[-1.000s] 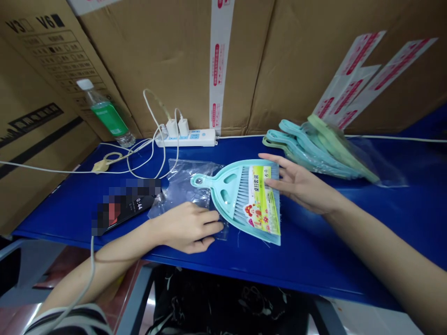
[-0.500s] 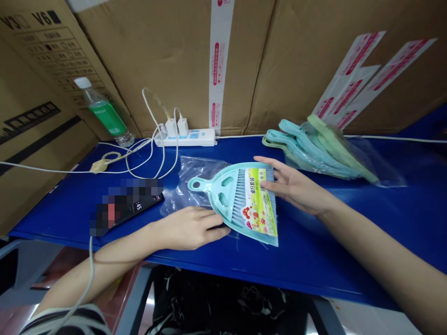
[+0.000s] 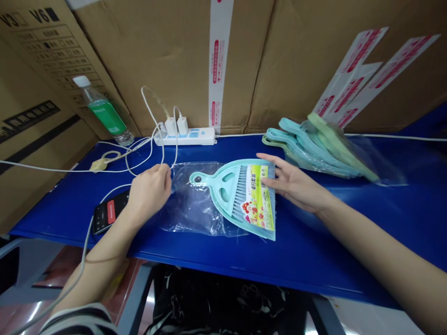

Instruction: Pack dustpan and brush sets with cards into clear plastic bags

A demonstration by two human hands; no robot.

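A light-blue dustpan (image 3: 228,197) lies tilted, its looped handle towards the left, over a clear plastic bag (image 3: 195,211). Nested in it is a small brush with grey-blue bristles and a printed card (image 3: 258,200). My right hand (image 3: 296,186) grips the wide end of the set, thumb on the card and other fingers partly hidden behind. My left hand (image 3: 150,190) is closed at the bag's left edge and appears to pinch the plastic; its fingertips are hidden. Beside my left wrist is a phone (image 3: 110,211) with a cable attached.
More dustpan sets (image 3: 321,146), blue and green, lie in bags at the back right. A white power strip (image 3: 195,136) with chargers and looping cables stands at the back. A green-labelled bottle (image 3: 108,116) leans against the cardboard (image 3: 167,56) at the left.
My left hand has left the dustpan's lower edge and moved left and up to the bag's edge. The bag lies more spread out under the dustpan. My right hand keeps its hold.
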